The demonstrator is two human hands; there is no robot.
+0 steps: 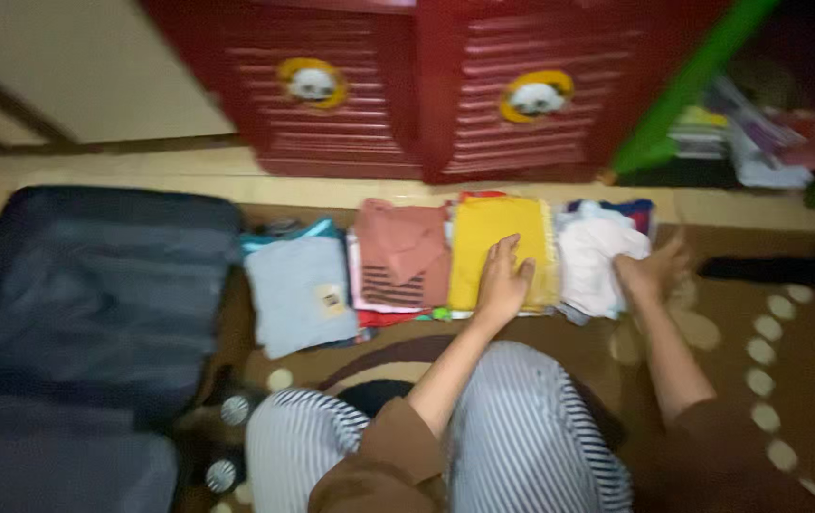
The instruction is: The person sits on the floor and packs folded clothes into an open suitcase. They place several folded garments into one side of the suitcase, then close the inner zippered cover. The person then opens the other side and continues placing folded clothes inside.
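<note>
Several stacks of folded clothes lie in a row on the brown carpet in front of me. My left hand rests flat on the yellow folded stack, fingers apart. My right hand touches the right side of the white clothes pile; whether it grips the cloth is unclear in the blur. Left of the yellow stack lie a pink and striped stack and a light blue folded garment. My striped trousers fill the bottom of the view.
A dark blue suitcase lies at the left. A red cabinet with louvred doors stands behind the clothes. Green frame and cluttered items sit at the upper right. The carpet has cream dots.
</note>
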